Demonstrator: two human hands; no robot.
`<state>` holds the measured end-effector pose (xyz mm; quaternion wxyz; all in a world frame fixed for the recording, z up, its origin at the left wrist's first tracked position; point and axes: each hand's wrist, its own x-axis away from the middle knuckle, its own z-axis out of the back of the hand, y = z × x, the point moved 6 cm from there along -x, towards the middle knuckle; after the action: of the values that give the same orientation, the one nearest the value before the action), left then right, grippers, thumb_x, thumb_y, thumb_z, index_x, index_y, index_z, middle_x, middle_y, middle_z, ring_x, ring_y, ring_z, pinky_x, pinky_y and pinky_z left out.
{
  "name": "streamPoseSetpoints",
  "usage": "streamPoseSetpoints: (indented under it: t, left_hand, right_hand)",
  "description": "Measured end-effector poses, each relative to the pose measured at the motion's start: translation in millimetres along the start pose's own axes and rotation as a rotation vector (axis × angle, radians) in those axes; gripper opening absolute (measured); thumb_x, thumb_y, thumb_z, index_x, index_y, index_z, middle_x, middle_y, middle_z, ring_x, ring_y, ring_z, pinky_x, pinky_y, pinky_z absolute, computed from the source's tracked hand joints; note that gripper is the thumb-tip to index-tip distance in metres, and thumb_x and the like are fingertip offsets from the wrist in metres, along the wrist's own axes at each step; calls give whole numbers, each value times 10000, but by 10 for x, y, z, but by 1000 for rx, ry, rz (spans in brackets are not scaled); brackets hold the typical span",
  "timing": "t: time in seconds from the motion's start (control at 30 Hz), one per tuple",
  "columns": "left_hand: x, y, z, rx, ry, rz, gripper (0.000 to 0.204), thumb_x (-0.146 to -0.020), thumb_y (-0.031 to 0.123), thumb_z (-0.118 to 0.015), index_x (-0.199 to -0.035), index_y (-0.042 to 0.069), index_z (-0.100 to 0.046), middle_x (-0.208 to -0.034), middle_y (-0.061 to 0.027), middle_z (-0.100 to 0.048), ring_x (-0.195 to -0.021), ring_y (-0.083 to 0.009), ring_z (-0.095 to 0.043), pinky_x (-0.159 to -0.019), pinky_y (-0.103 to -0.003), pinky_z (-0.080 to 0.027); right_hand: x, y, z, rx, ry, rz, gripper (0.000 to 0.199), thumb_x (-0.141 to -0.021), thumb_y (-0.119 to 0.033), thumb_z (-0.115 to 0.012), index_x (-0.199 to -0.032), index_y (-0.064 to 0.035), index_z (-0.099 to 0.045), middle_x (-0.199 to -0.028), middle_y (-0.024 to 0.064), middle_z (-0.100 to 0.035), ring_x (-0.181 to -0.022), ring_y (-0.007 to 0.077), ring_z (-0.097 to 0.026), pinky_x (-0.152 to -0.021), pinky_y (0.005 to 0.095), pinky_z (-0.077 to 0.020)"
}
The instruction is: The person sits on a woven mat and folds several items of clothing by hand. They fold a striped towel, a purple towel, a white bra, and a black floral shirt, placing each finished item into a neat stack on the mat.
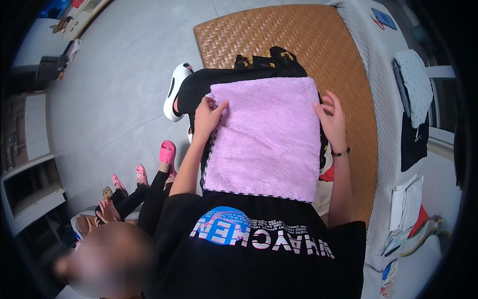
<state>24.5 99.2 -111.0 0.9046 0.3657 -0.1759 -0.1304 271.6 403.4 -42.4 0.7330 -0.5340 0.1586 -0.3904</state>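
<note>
A fluffy lilac towel (266,139) with a black-and-white stitched edge lies spread flat over my lap. At its upper left edge, my left hand (205,118) is closed on the cloth, thumb on top and fingers curled at the border; a small crease runs beside it. My right hand (332,118) is at the opposite edge, fingers loosely bent and apart, the thumb tip at the towel's border. A dark beaded bracelet (340,152) circles the right wrist. Under the towel are my black trousers (199,89).
I sit beside a woven brown mat (279,30) on a white-covered bed or couch (381,124). Black cloth with yellow print (279,59) lies past my knees. Folded clothes (414,89) are at the right. People in pink slippers (168,151) sit at the left.
</note>
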Motion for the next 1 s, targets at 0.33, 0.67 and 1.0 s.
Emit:
streamPoseSetpoints:
  t: [0.33,0.67,1.0]
  left_hand:
    - [-70,-154,-124,626,6,-88,252,-787,118,-747,-870,22,-529,-687,45,-471,-608,-46,-419,-545,-216,-365]
    - [-61,-529,-79,463,162,111,323,-717,132,-804,-891,-26,-582,-672,15,-570,-617,-42,-502,-571,-198,-410]
    - [-162,-544,-215,802,-312,528,287,-759,128,-746,-940,65,-532,-846,-37,-568,-752,-136,-574,-664,-283,-488]
  right_hand:
    - [-369,-486,-356,401,-150,416,489,-783,-303,-747,-1164,-38,-594,-1253,168,-534,-1180,303,-515,-1008,371,-398]
    - [-644,-743,-527,872,-215,464,503,-701,-437,-771,-966,-28,-646,-1001,130,-635,-968,296,-588,-869,356,-459]
    - [-616,-198,-479,-197,-459,-238,416,-717,-153,-815,-1043,24,-626,-1015,97,-664,-920,157,-629,-835,277,-485]
